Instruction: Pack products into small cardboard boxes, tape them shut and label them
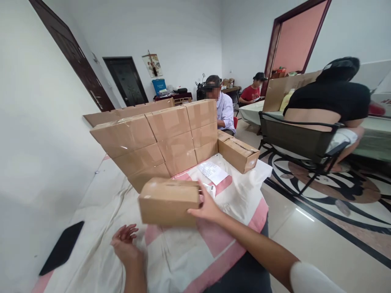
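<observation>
A closed brown cardboard box [168, 205] lies lengthwise above the near part of the cloth; whether it touches the cloth I cannot tell. My right hand [207, 205] grips its right end, thumb on the near side and the other fingers partly hidden behind that end. To the left of the box and nearer to me, my left hand [126, 241] is empty, palm turned up, its fingers loosely curled and apart. Just beyond my right hand lies a small white object [210, 189], too unclear to name. A printed paper sheet [215, 174] rests behind it.
Stacked cardboard boxes [171, 140] form a wall across the table's far side. Another long box [240, 152] stands at the right edge. A white and pink cloth [180, 252] covers the table. A black flat object [62, 247] lies left. Several people sit beyond, one on a chair [297, 136].
</observation>
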`<state>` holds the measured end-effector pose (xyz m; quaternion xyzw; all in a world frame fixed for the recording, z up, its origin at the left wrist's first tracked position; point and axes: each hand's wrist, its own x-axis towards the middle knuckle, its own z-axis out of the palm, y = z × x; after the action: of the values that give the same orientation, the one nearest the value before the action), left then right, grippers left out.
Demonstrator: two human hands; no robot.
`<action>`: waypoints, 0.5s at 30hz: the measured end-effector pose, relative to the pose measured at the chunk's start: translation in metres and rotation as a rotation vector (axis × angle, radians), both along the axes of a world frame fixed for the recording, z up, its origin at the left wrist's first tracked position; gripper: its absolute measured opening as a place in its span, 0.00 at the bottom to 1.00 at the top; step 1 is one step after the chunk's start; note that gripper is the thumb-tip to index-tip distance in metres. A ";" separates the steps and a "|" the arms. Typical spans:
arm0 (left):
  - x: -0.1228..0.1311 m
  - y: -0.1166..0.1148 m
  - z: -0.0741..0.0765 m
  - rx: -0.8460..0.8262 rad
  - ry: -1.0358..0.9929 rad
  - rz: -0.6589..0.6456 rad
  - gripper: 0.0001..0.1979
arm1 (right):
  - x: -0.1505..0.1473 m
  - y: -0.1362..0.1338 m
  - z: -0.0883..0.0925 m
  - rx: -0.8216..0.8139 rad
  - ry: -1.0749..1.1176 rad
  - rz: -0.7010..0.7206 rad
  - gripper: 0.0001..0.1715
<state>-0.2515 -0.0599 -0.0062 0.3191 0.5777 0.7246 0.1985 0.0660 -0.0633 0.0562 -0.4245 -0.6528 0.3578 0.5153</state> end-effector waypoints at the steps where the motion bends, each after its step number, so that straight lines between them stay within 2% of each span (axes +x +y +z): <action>1: 0.001 0.002 -0.002 0.007 -0.039 -0.038 0.28 | 0.024 -0.013 0.002 -0.016 0.031 -0.110 0.73; 5: 0.005 0.010 -0.009 -0.048 -0.063 -0.156 0.32 | 0.138 -0.069 0.013 0.114 -0.080 -0.727 0.71; 8: 0.008 0.015 -0.012 -0.093 -0.035 -0.222 0.35 | 0.217 -0.098 0.020 0.177 -0.191 -1.046 0.79; 11: 0.010 0.015 -0.013 -0.104 -0.013 -0.223 0.36 | 0.263 -0.112 0.019 0.169 -0.251 -1.163 0.79; 15: 0.011 0.011 -0.013 -0.102 -0.009 -0.204 0.35 | 0.283 -0.119 0.006 0.211 -0.324 -1.245 0.74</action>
<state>-0.2404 -0.0487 -0.0194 0.3625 0.5773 0.6717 0.2900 0.3493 -0.1820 0.0620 -0.7191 -0.3858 -0.1424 0.5602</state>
